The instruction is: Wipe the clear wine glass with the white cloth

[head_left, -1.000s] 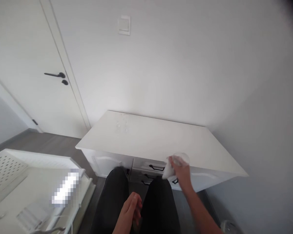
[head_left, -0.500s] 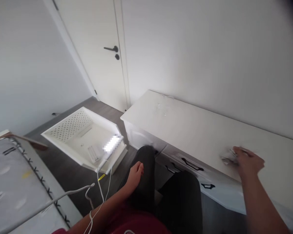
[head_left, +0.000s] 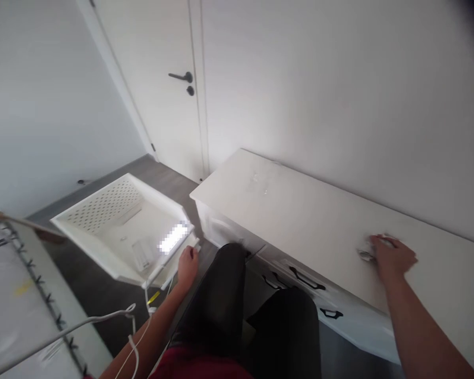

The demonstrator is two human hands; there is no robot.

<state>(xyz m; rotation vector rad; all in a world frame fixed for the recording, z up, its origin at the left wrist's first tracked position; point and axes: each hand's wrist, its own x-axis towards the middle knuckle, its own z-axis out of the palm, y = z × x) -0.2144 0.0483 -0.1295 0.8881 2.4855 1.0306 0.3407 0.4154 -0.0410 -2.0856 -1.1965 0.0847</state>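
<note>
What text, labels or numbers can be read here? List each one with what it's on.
None can be read.
The white crate on the floor has a patch on its near rim that is blurred out.
The white dresser, the door and the walls show no writing.
Nothing legible shows at the left hand or the right hand.

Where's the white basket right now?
In the head view the basket sits on the dark floor at left, beside the dresser's left end and below the door; the left hand is at its near corner.
</note>
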